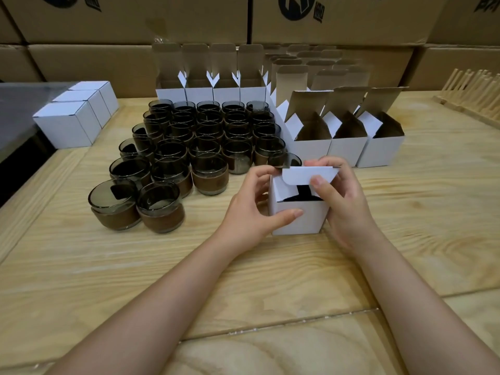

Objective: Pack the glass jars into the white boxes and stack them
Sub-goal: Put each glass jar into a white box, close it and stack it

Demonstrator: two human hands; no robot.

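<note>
A white box (297, 217) stands on the wooden table in front of me, with a dark glass jar partly visible inside under its half-folded lid flap. My left hand (254, 209) grips the box's left side, thumb across its front. My right hand (341, 201) holds the right side, its fingers pressing the white lid flap down. Several smoky glass jars with brown bands (189, 147) stand in rows to the left. Open white boxes (349, 147) wait just behind, with more open boxes (211, 87) further back. Three closed white boxes (78, 115) sit in a line at the far left.
Large brown cartons (135, 20) form a wall along the back. A wooden rack (476, 90) lies at the far right. A dark grey surface (19, 112) borders the table (108, 280) on the left.
</note>
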